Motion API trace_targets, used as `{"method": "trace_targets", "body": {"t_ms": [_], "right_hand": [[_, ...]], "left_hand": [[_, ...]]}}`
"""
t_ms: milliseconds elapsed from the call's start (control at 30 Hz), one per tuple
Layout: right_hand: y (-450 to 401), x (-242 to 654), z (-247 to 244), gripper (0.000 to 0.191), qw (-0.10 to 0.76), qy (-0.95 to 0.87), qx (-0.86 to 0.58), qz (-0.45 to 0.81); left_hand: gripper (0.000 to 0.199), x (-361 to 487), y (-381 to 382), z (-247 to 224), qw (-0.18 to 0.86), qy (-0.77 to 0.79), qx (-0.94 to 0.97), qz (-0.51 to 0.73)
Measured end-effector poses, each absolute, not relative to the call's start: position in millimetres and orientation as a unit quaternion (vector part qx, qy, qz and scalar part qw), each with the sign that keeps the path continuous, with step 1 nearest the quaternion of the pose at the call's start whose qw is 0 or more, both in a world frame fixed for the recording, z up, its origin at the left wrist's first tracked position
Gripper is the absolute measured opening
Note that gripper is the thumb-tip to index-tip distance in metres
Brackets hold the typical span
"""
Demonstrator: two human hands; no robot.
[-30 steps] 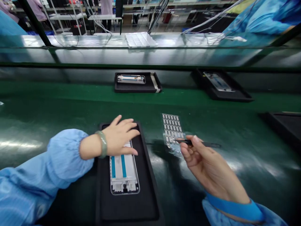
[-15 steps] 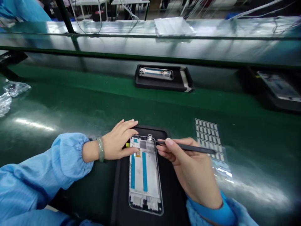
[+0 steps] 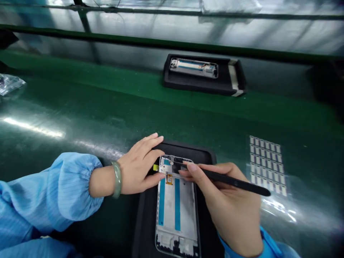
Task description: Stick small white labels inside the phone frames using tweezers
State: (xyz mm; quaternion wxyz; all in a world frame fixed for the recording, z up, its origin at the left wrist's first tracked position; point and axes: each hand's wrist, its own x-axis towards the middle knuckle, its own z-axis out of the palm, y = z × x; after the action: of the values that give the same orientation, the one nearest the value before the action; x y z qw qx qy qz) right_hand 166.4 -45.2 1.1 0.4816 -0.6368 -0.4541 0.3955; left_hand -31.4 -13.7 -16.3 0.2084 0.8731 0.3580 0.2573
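Note:
A phone frame (image 3: pixel 185 211) with two blue strips lies in a black tray (image 3: pixel 146 215) before me. My left hand (image 3: pixel 142 165) rests at the frame's upper left edge, fingers spread, thumb and a fingertip touching its rim. An orange flex piece (image 3: pixel 169 179) sits beside the thumb, and a yellow tab (image 3: pixel 156 167) sticks out at the left edge. My right hand (image 3: pixel 228 193) is closed round black tweezers (image 3: pixel 236 182). Their tips reach the upper part of the frame, near a small pale piece; whether they grip it I cannot tell.
At the back, another black tray (image 3: pixel 199 84) holds a second phone frame (image 3: pixel 195 68). To the right lies a sheet of small parts (image 3: pixel 267 163) on clear film. A crumpled clear bag (image 3: pixel 10 84) is at the far left. A raised shelf edge (image 3: pixel 134 42) crosses behind.
The view has tilted down. The tweezer tips have moved left and inward from the frame's top right corner, and the small pale piece has shifted with them. My left hand stays at the frame.

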Motion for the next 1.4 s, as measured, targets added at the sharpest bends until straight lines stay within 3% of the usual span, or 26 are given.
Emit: {"method": "trace_targets", "body": {"t_ms": [1400], "right_hand": [[-47.1, 164.8, 7.1, 0.022, 0.455, -0.478, -0.649, 0.379]], "left_hand": [[0.037, -31.4, -15.2, -10.0, 0.208, 0.366, 0.873, 0.247]]}}
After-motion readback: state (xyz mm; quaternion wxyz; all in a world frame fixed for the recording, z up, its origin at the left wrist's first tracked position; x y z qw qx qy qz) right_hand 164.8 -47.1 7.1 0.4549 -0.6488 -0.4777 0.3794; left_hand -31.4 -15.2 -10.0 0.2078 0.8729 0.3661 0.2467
